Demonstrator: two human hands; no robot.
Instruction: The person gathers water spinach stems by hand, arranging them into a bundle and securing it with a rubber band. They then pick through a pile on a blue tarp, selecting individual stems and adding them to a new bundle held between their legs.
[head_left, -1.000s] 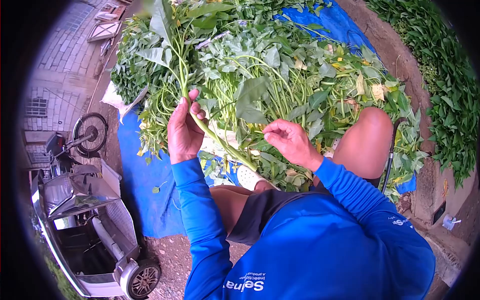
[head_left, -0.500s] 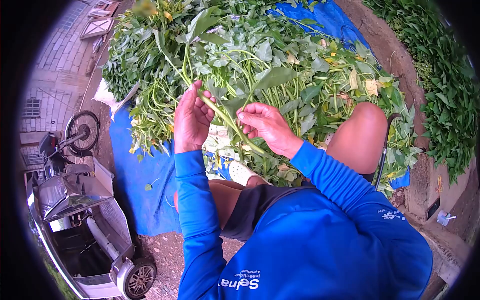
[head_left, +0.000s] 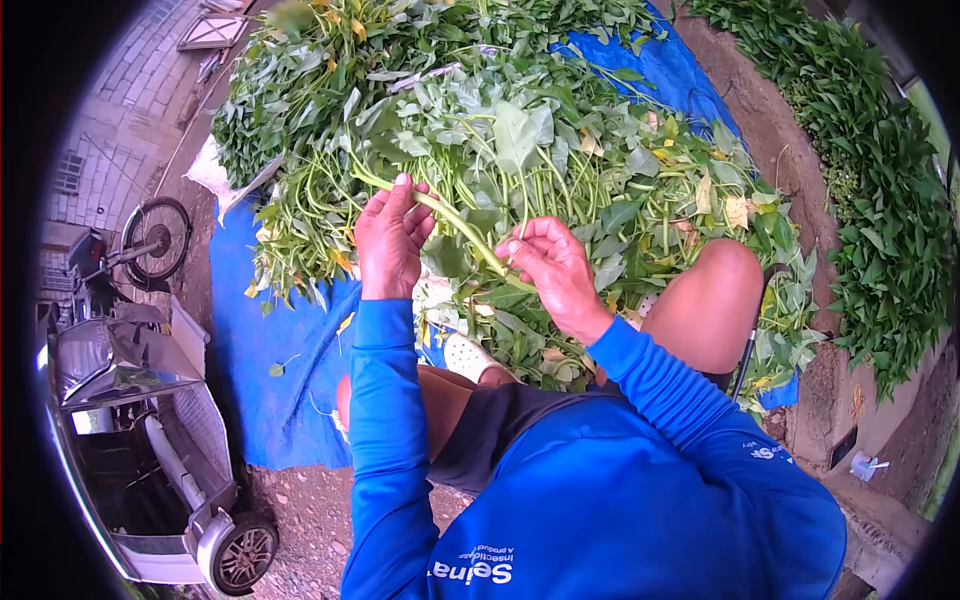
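My left hand (head_left: pixel 392 238) is closed on a thick pale-green stem, thumb on top, of a leafy greens stalk (head_left: pixel 455 222) that looks like water spinach. The stalk slants down to the right, toward my right hand (head_left: pixel 562 272). With thumb and fingertips, my right hand pinches a thin leaf stem (head_left: pixel 525 205) close to the thick stalk. A broad leaf (head_left: pixel 515 138) stands at the top of that thin stem. Whether the thin stem is still joined to the stalk is hidden by my fingers. Beneath both hands spreads a heap of cut greens (head_left: pixel 600 180).
A blue tarp (head_left: pixel 270 400) lies under the heap. More greens (head_left: pixel 880 200) are piled along the right edge. At left stand a motorcycle wheel (head_left: pixel 157 243) and a sidecar (head_left: pixel 150 450). A pale clog (head_left: pixel 470 358) and my bent knee (head_left: pixel 715 290) flank the work area.
The stalk has tilted flatter between my hands. The broad leaf now stands upright above my right hand, where it leaned right before. The view has shifted slightly.
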